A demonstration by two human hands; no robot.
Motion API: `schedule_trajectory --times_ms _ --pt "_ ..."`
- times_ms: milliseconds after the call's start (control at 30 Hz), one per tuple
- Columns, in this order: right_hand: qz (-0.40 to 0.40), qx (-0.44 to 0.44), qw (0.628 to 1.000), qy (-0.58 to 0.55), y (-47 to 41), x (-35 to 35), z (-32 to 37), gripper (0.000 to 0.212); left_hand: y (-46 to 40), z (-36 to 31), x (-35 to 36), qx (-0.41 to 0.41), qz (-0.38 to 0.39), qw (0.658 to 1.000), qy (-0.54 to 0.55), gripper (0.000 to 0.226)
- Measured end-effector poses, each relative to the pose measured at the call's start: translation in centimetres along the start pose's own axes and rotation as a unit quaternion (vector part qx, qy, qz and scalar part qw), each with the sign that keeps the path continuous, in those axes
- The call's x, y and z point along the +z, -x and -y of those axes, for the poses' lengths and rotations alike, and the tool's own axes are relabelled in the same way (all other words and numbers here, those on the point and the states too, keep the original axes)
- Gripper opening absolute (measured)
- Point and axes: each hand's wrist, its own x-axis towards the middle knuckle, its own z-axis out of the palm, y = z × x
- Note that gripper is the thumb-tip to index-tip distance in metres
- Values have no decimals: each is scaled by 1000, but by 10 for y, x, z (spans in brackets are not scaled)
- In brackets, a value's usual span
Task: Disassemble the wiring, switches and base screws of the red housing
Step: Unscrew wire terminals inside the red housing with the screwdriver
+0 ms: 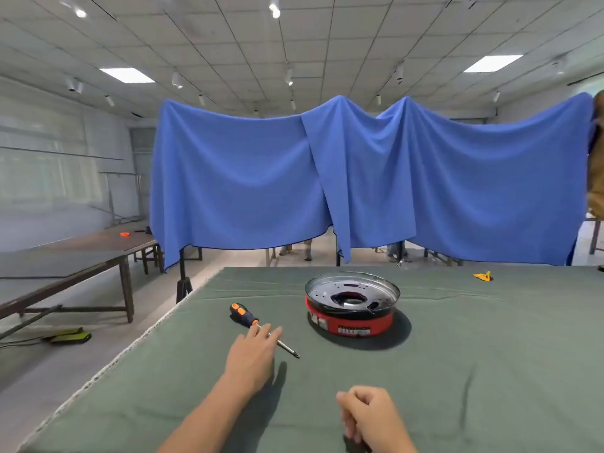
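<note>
The round red housing (351,323) stands on the green table cloth (457,354), with a shiny metal plate (352,287) set in its top. Left of it lies a screwdriver (248,318) with a black and orange handle, its tip pointing to the near right. My left hand (253,356) reaches forward with straight fingers, the fingertips over the screwdriver's shaft. My right hand (369,416) rests near the table's front edge, fingers curled with nothing seen in them.
A small yellow object (483,276) lies at the far right of the table. Blue cloth (359,178) hangs behind the table. Brown tables (75,256) stand to the left across a floor gap. The table's left edge (157,325) runs diagonally.
</note>
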Motion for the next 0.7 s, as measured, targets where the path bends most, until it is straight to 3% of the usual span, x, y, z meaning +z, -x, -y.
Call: schedule_trajectory --times_ms 200,367,500,600,700 --pt "43 73 996 -10 -21 -7 2 37 -27 5 21 106 26 992 -58 28" --pt "26 67 997 -20 -68 -5 8 33 -39 9 21 195 -40 979 -30 10" --pt "1 7 1000 -12 -122 1 12 37 -61 13 39 216 -114 968 54 21" --pt "-3 -18 999 -35 -155 2 13 37 -81 14 55 246 -123 958 76 8" --pt "-21 -29 997 -74 -170 2 8 38 -93 13 62 245 -133 957 81 25"
